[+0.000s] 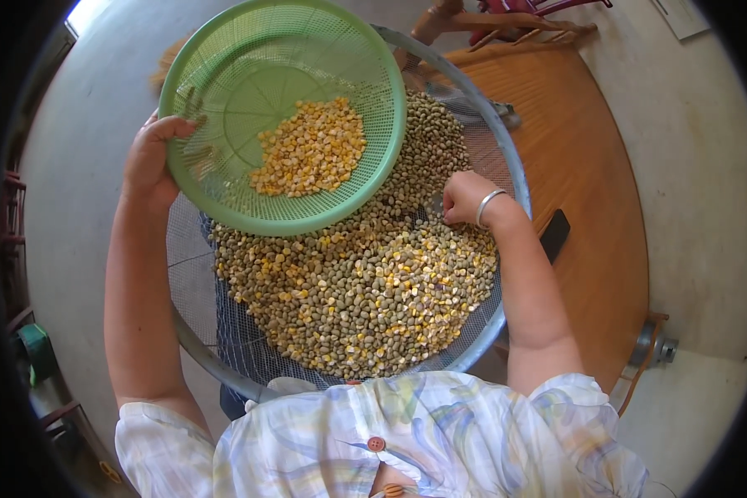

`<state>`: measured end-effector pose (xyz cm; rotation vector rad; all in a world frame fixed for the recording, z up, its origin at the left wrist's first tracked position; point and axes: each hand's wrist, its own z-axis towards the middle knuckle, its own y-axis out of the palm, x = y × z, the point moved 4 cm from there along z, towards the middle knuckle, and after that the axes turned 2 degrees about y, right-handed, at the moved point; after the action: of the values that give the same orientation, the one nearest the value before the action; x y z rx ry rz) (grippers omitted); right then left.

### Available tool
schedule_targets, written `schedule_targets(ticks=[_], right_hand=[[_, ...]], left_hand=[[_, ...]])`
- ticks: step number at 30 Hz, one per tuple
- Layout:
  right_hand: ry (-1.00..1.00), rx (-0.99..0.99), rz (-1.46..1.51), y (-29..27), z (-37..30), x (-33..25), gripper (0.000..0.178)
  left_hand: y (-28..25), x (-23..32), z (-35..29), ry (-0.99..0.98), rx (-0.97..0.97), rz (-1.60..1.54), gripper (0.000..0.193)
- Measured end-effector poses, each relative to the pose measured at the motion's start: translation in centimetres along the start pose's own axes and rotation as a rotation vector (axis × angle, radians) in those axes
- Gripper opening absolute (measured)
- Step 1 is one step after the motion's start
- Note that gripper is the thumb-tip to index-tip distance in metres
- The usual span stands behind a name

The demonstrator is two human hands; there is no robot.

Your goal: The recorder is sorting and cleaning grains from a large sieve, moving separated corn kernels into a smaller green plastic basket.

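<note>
My left hand (pixel 151 158) grips the rim of a round green plastic colander (pixel 232 75), thumb over the edge and fingers beneath. The colander is tilted, and a heap of yellow corn kernels (pixel 314 149) lies in it. Under it, a large round mesh sieve (pixel 197 249) bears a wide pile of brownish-green beans (pixel 340 324) mixed with yellow and white kernels, partly hidden by the colander. With a silver bangle at the wrist, my right hand (pixel 466 199) is at the pile's right side. Its fingers are curled down at the beans; what they hold is hidden.
A wooden table (pixel 589 158) stands to the right of the sieve, with a black phone (pixel 554 235) on it near my right forearm. At the top right is a wooden chair part (pixel 506 23). The pale floor (pixel 75 166) spreads around on the left.
</note>
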<state>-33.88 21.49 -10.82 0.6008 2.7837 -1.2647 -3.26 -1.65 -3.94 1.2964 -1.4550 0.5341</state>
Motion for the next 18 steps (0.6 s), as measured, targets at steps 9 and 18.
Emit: schedule_targets(ticks=[9,18], right_hand=[[-0.17,0.104,0.595,-1.6,-0.4,0.3,0.011],[-0.255,0.374,1.015,-3.0,-0.6,-0.2,0.015]], left_hand=[[0.0,0.2,-0.4,-0.008,0.016,0.011,0.044],[0.4,0.2,-0.3,-0.006,0.033,0.016,0.043]])
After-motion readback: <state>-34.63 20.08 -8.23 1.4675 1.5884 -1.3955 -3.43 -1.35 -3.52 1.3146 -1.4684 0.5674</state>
